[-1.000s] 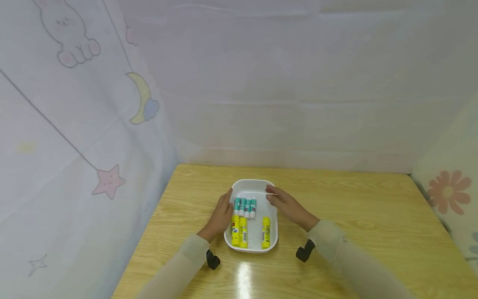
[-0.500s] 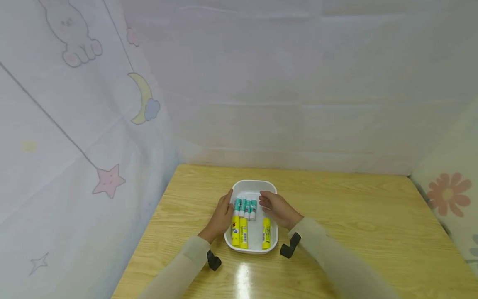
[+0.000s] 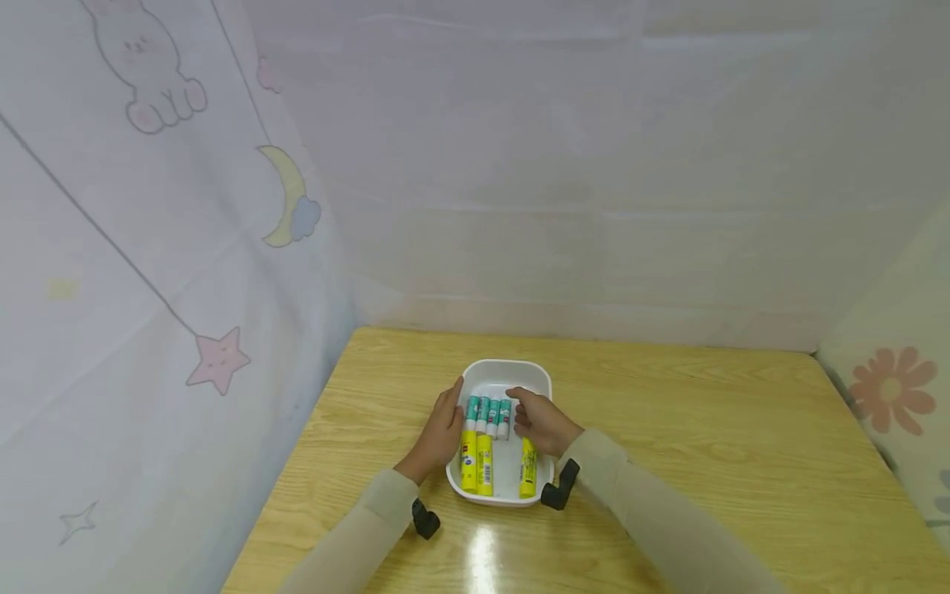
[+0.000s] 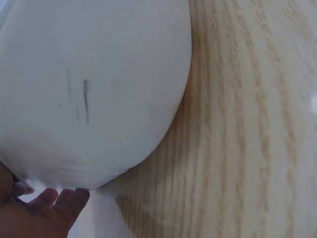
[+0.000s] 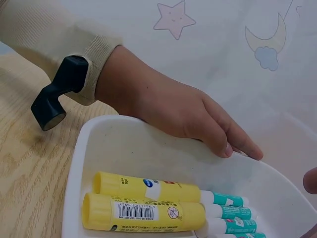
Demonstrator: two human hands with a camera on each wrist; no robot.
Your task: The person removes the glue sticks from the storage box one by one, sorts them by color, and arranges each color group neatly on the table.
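Note:
A white plastic tray (image 3: 509,368) stands on the table with glue sticks inside. My left hand (image 3: 439,433) lies along its left wall, fingers extended against the outside; the right wrist view shows this left hand (image 5: 168,106) at the rim. Over the tray's right part is my right hand (image 3: 547,422), its fingers loosely bent near the teal-and-white glue sticks (image 3: 493,417) and nothing seen between them. It covers the top of the right yellow glue stick (image 3: 529,470). Two yellow glue sticks (image 3: 477,466) lie side by side at the left.
The wooden table (image 3: 705,429) extends widely to the right of the tray. Printed cloth (image 3: 557,206) hangs behind the table and on both sides. A black bracket (image 3: 425,520) is fixed at the left cuff and another black bracket (image 3: 560,485) at the right cuff.
My right hand has moved left from the tray's right rim to over its inside, and its fingers have bent more. My left hand stays at the left wall.

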